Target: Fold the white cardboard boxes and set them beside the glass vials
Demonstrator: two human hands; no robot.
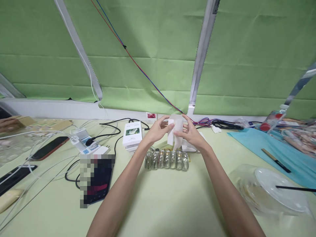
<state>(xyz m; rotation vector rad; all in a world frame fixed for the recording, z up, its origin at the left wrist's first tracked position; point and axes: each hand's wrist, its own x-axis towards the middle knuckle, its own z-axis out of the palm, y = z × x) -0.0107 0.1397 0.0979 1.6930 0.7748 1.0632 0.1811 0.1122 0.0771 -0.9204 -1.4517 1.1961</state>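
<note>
Both my hands are raised over the middle of the pale green table (158, 204). My left hand (156, 130) and my right hand (189, 133) together hold a small white folded paper piece (174, 131), fingers pinched on its two sides. Directly below them lies a row of several small glass bottles (166, 159) with gold caps. A stack of white printed boxes (132, 135) stands just left of my left hand.
A dark phone (97, 179) lies left of my left arm, with a power strip (85, 144), cables and more phones (50, 147) further left. A clear plastic lidded container (271, 192) and a blue cloth (271, 148) are at the right. A green curtain hangs behind.
</note>
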